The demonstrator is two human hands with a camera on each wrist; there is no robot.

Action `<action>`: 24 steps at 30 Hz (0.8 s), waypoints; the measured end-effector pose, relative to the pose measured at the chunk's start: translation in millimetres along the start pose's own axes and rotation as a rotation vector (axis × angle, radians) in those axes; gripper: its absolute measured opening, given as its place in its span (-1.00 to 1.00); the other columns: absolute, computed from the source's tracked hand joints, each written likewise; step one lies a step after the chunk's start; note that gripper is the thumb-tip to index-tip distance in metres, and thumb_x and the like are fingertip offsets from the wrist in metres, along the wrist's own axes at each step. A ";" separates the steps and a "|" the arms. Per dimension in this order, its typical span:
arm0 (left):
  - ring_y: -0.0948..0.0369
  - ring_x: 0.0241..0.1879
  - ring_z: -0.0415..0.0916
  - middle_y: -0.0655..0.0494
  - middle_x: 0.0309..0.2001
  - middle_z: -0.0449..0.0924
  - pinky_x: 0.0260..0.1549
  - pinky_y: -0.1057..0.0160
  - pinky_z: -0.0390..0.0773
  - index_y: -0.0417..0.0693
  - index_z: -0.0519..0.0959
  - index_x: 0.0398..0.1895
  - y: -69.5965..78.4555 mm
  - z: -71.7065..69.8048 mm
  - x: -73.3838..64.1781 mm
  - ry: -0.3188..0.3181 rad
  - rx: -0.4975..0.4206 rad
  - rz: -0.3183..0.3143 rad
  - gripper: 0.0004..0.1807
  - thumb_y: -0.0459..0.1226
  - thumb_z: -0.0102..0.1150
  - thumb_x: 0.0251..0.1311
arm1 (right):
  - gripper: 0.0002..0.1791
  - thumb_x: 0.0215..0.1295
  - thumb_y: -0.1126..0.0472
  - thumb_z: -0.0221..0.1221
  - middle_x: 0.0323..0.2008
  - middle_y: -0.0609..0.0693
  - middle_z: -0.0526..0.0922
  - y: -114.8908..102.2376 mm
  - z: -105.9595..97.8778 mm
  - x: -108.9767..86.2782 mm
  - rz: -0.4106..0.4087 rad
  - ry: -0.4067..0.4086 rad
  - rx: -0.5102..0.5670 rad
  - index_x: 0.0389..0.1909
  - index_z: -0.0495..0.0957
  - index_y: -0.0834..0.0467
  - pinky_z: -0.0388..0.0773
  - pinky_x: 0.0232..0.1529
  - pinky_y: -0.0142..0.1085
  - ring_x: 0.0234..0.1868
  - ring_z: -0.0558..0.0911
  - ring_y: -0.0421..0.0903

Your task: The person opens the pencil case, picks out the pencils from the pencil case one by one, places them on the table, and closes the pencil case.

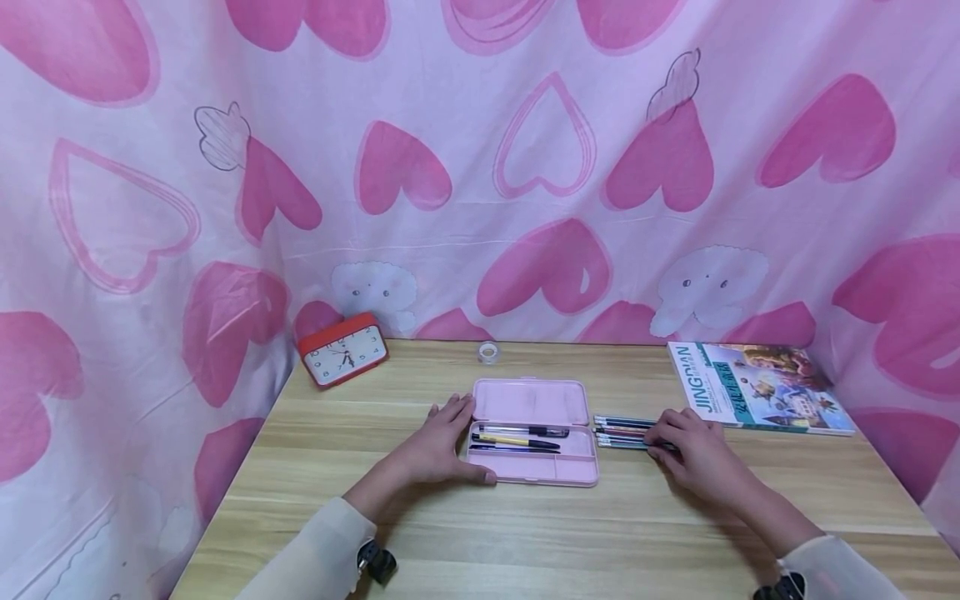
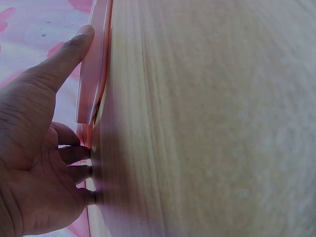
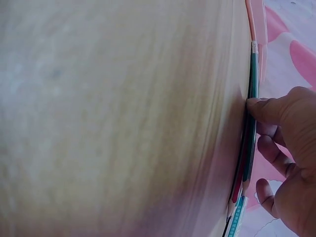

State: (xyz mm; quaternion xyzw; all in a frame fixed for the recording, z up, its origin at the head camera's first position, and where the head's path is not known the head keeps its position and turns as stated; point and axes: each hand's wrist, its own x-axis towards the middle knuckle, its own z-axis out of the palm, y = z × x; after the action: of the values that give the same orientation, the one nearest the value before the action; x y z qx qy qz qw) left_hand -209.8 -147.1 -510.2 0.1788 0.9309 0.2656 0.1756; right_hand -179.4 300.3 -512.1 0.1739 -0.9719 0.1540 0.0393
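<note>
A pink pencil case [image 1: 577, 470] lies with its lid [image 1: 529, 402] folded back on the table. Inside are a dark pen [image 1: 551, 432], a yellow-and-black pen [image 1: 510, 439] and a thin dark blue pen [image 1: 502, 449]. My left hand [image 1: 433, 446] rests against the case's left side, its thumb along the near edge and the other fingers by the lid. Right of the case, several pencils [image 1: 618, 432] lie side by side. Over their right ends, my right hand [image 1: 697, 457] pinches a dark green pencil [image 3: 254, 74] between thumb and fingers; its fingertips are partly hidden in the head view.
A red alarm clock [image 1: 345, 353] stands at the back left of the wooden table [image 1: 510, 542]. Near the back edge is a small roll of tape [image 1: 488, 352]. A magazine [image 1: 765, 390] lies beyond my right hand. Behind the table hangs a pink heart-patterned curtain [image 1: 450, 250].
</note>
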 end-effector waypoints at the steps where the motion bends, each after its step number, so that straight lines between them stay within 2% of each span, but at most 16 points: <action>1: -0.03 0.86 -0.26 0.04 0.86 -0.10 0.81 -0.26 -0.21 0.02 -0.03 0.85 0.0 0.0 0.0 0.001 -0.001 0.001 0.53 0.45 0.60 -0.04 | -0.79 0.35 0.23 0.53 -0.11 -0.19 0.69 0.2 0.2 -0.1 -0.002 0.001 -0.001 -0.14 0.80 -0.17 0.17 -0.08 -0.14 -0.06 0.47 -0.12; 18: -0.04 0.86 -0.28 0.06 0.86 -0.11 0.81 -0.25 -0.22 0.05 -0.02 0.85 1.3 -0.8 0.3 0.001 -0.014 -0.004 0.53 0.46 0.60 -0.06 | -0.71 0.33 0.27 0.52 -0.14 -0.22 0.65 3.4 2.9 -3.0 -0.034 0.041 -0.009 -0.20 0.79 -0.26 0.19 -0.09 -0.15 -0.09 0.45 -0.14; 24: -0.03 0.86 -0.29 0.08 0.86 -0.12 0.81 -0.25 -0.22 0.08 -0.03 0.85 1.3 -1.1 0.1 -0.001 -0.014 -0.014 0.53 0.46 0.60 -0.06 | -0.76 0.37 0.21 0.52 -0.11 -0.25 0.67 -1.9 0.5 0.0 -0.047 0.036 -0.007 -0.15 0.80 -0.25 0.23 -0.07 -0.16 -0.07 0.47 -0.16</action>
State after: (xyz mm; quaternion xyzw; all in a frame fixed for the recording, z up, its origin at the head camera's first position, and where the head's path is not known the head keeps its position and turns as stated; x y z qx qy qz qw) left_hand -210.1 -146.5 -508.6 0.1710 0.9302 0.2706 0.1794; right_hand -178.7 298.5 -512.1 0.1940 -0.9671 0.1527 0.0609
